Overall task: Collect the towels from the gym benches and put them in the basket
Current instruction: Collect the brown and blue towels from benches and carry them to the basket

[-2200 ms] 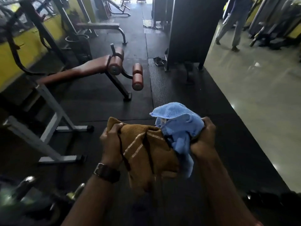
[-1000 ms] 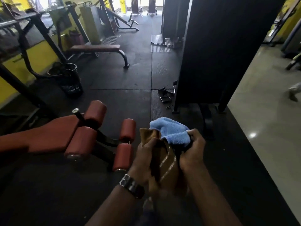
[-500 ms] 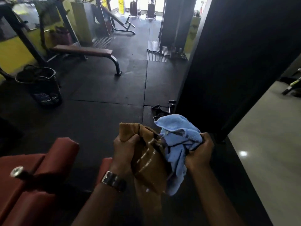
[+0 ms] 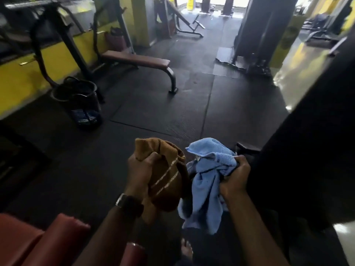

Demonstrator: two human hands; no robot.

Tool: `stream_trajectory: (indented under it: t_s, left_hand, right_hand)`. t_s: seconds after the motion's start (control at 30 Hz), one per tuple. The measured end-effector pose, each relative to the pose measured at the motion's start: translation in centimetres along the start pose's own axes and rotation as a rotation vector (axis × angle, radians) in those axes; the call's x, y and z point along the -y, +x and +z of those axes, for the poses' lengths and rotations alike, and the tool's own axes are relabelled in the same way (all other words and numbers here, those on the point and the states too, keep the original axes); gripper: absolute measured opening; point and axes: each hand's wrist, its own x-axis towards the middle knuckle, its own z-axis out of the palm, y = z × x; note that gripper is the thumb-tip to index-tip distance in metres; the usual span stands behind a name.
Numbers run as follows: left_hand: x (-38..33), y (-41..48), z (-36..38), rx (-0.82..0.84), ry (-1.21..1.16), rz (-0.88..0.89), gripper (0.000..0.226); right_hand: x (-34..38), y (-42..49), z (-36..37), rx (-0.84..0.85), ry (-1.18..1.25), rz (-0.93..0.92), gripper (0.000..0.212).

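In the near middle of the scene, above the black rubber floor point(image 4: 157, 104), the person held two towels in front of the body. The left hand point(image 4: 143, 166) was closed tightly round the bunched top of the brown towel point(image 4: 169, 185). This towel had pale stripes, and it hung down below the fist. A watch point(image 4: 127, 203) sat on the left wrist. The right hand point(image 4: 235, 179) gripped the blue towel point(image 4: 206, 181) in the same way, with its fingers curled into the crumpled cloth. A loose end of the blue towel hung lower than the brown one. The two towels were just beside each other, but I could not tell whether they touched.

The basket point(image 4: 84, 104) stood on the floor to the left and farther away, near the yellow wall point(image 4: 21, 81), well apart from both hands. It was dark, and a bluish patch showed low on its side. What lay inside it was too dark to see.

Beyond the basket and to its right stood a flat bench point(image 4: 134, 59) with a brown pad and a curved metal leg. In the near left corner some red pads point(image 4: 38, 244) of another bench were visible. A wide dark pillar point(image 4: 307, 150) filled the right side. A bare foot point(image 4: 186, 248) showed at the bottom, under the blue towel.
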Motion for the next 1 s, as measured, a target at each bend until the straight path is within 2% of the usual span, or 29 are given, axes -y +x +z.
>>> stream_trajectory:
  t_s: [0.17, 0.27, 0.33, 0.47, 0.67, 0.83, 1.0]
  left_hand:
    - [-1.6, 9.9, 0.6, -0.176, -0.038, -0.055, 0.015]
    - [-2.1, 15.4, 0.8, -0.251, -0.119, -0.088, 0.01]
    - [-2.2, 20.3, 1.2, -0.297, -0.169, -0.094, 0.007]
    - [-3.2, 29.1, 2.0, -0.346, -0.246, -0.092, 0.006]
    - [-6.8, 45.1, 0.5, -0.445, -0.303, -0.134, 0.008]
    - [-9.9, 56.0, -2.7, -0.53, -0.264, -0.111, 0.007]
    - [-12.9, 67.1, -6.7, -0.629, -0.261, -0.042, 0.03]
  right_hand:
    - [-1.1, 12.0, 7.5, 0.076, -0.044, 0.056, 0.034]
    - [-2.2, 18.5, 11.3, 0.041, -0.076, 0.051, 0.031]
    - [-3.7, 23.2, 14.1, 0.092, -0.118, 0.06, 0.03]
    - [-5.9, 30.6, 19.5, 0.185, -0.055, 0.107, 0.049]
    - [-11.6, 43.3, 31.3, 0.179, -0.112, 0.192, 0.047]
    - [-16.1, 51.9, 39.6, 0.173, -0.11, 0.274, 0.026]
    - [-22.1, 60.3, 46.9, 0.223, -0.055, 0.37, 0.027]
